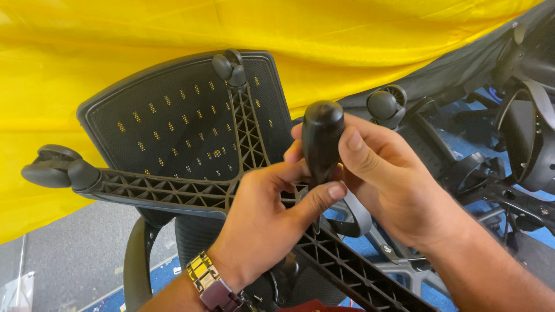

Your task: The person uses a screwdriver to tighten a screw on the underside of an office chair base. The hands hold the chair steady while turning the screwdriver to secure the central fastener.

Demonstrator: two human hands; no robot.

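— Yellow cloth (pixel 358 34) fills the whole background, yes? And at the bottom left I see grey floor (pixel 69 260).

— Yes. At the far left there is a black caster (pixel 55 167) on the end of a ribbed arm of the chair base (pixel 162 190). The base lies turned up, in front of a black mesh chair back (pixel 167 127).

— And the second caster (pixel 228 66)?

— It sits at the top, on the arm which points up over the mesh.

— Now the middle. What does the left hand (pixel 260 222) do?

— It has a gold watch (pixel 211 280) on the wrist. Thumb and forefinger are pressed together around the lower part of a black tool handle (pixel 321 138), near the hub of the base.

— And the right hand (pixel 387 185)?

— It is closed around the same handle from the other side, thumb on the front. The handle stands upright, between both hands. Its tip is hidden, so I cannot tell what it touches.

— More to the right?

— A third caster (pixel 386 105) just beside the right hand, and other black chair parts (pixel 520 133) over blue floor (pixel 358 248).
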